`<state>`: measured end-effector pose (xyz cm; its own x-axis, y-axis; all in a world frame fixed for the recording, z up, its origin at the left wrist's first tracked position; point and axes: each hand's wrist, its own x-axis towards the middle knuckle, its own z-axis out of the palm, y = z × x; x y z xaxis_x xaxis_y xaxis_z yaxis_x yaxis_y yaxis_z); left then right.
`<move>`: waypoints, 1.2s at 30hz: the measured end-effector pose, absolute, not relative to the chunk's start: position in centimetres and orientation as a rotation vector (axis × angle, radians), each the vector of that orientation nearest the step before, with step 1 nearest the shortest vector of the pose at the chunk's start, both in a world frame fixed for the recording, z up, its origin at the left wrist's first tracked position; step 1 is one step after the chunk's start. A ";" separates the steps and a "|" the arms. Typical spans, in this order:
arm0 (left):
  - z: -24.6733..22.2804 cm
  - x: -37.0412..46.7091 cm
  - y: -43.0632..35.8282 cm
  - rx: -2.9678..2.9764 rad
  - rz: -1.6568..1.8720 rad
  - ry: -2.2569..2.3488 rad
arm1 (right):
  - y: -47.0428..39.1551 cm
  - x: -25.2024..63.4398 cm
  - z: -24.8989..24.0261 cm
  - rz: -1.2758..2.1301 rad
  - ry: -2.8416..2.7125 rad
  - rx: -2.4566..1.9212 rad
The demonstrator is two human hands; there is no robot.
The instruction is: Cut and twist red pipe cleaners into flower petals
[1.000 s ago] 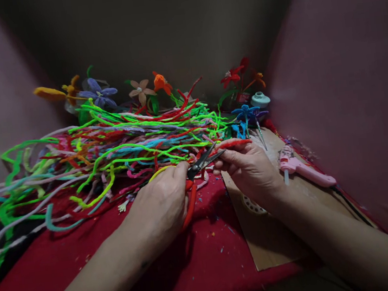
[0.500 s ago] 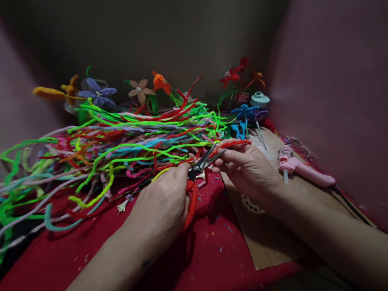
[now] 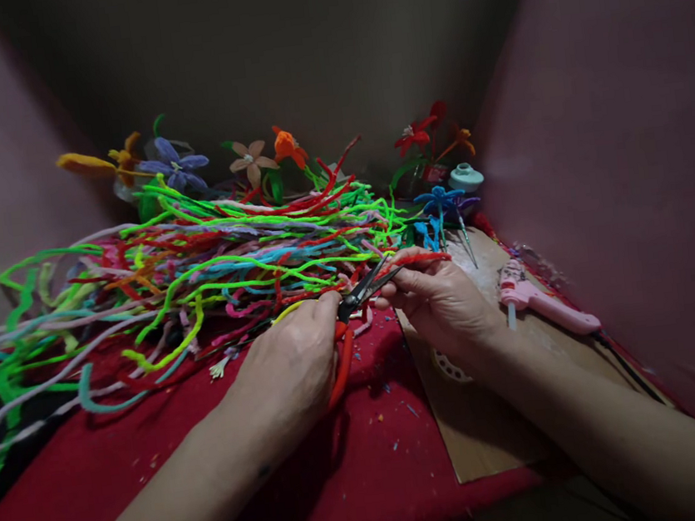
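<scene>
Red-handled scissors (image 3: 355, 300) sit in my head view, the left hand (image 3: 299, 345) wrapped round their handles, blades parted. I see the right hand (image 3: 445, 295) pinching a red pipe cleaner (image 3: 422, 258) by the tips; the hands are near but apart, above the tabletop (image 3: 383, 465). A heap of pipe cleaners (image 3: 245, 243) spreads to its left edge; a pink glue gun (image 3: 547, 306) lies along its right edge, on cardboard (image 3: 478, 442).

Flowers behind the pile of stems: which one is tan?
The tan flower, between the lavender flower and the bright orange flower; only its petals are beige.
</scene>
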<state>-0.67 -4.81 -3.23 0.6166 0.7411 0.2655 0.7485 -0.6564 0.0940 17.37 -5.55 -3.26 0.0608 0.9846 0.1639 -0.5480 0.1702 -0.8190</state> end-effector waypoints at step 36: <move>-2.4 -0.4 -5.6 -2.828 -0.251 -1.427 | -5.5 17.2 -3.3 1.332 -0.823 -0.668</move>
